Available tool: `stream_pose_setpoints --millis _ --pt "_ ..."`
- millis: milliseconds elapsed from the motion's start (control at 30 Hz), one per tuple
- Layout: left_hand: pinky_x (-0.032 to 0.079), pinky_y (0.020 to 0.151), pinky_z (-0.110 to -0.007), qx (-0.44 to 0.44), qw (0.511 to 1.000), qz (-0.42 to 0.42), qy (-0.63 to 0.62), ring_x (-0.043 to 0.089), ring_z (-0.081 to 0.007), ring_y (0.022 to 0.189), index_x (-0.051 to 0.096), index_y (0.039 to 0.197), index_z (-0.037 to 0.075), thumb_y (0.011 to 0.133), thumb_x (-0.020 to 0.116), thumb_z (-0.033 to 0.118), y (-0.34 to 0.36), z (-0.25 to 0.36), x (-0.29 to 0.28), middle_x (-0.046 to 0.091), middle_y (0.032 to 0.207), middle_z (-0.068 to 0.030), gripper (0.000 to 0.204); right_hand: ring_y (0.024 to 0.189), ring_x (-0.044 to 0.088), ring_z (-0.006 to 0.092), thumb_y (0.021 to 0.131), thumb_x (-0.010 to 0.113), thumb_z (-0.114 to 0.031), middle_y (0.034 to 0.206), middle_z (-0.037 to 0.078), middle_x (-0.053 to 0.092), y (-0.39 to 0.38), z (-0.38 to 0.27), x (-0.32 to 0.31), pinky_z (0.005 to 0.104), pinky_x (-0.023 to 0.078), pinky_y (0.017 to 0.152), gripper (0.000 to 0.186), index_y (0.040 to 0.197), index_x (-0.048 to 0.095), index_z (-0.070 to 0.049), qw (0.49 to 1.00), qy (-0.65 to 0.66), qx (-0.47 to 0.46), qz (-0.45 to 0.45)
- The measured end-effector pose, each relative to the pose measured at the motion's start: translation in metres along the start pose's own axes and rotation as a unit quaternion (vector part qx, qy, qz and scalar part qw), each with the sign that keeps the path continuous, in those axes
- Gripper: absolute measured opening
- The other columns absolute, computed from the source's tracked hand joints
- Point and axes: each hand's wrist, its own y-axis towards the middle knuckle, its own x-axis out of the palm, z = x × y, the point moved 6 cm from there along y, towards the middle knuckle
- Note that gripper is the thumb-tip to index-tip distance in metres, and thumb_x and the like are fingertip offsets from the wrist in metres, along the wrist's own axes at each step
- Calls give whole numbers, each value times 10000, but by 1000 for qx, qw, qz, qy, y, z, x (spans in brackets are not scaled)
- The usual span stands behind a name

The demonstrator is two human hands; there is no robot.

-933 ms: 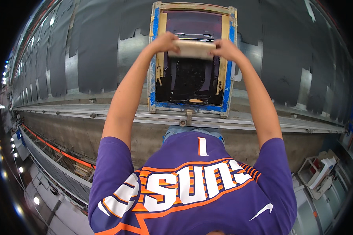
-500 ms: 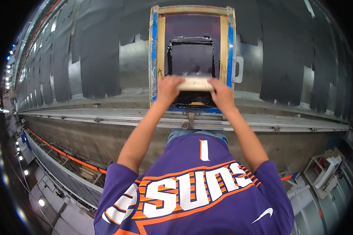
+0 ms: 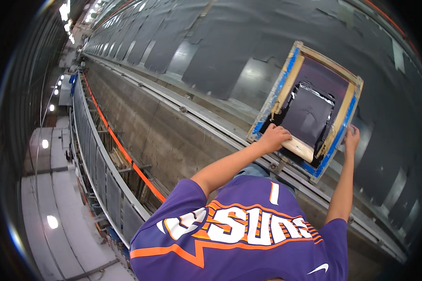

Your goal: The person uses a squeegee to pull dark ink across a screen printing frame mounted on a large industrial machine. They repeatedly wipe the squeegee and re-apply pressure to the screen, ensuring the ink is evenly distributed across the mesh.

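A silk-screen frame of pale wood, edged with blue tape, lies on the long table, tilted in my view. Its mesh is dark purple, with glossy black ink around a rectangle. Across the frame's near end rests a squeegee with a pale wooden grip. My left hand is closed over the squeegee's left end. At the frame's right side, my right hand is off the squeegee, its fingers curled at the side handle, which it mostly hides.
Dark sheets with bare metallic patches cover the long table. A metal rail with clamps runs along its near edge. Behind me to the left are an orange strip, a grey barrier and ceiling-like panels with lights.
My right hand has let go of the squeegee and moved to the frame's right side. The squeegee has come down to the near end. My view has turned, so the frame appears tilted and farther right.
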Motion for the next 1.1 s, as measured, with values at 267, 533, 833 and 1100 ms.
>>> stream_pose_setpoints --millis 267,533,833,1100 --pt "375 966 -411 -44 995 60 -70 595 -157 1196 688 1131 195 692 722 35 -50 -48 -28 675 1229 47 469 806 661 179 980 660 -320 908 97 734 -30 -88 57 329 516 760 315 1079 718 -27 964 -134 -174 151" --pt "386 973 -444 -99 993 65 -18 633 -174 1130 689 1114 170 727 698 31 -140 -265 -141 706 1164 20 411 744 598 112 1001 630 -244 839 49 680 -108 -127 327 287 494 698 249 1086 683 -17 988 7 -128 87" --pt "530 770 -478 -74 996 10 -58 695 -331 884 699 1097 131 793 686 57 -174 -393 -196 732 968 -92 313 739 619 125 1008 617 -241 869 63 694 -142 -137 465 285 499 691 247 1114 671 -25 988 -3 -122 90" --pt "543 900 -443 -76 952 -285 -76 693 -365 1012 719 1211 133 728 813 205 -113 -440 -190 743 1032 -164 497 715 646 258 1000 590 -291 800 147 682 -155 -155 472 395 500 702 260 1141 695 -100 967 -167 -129 145"
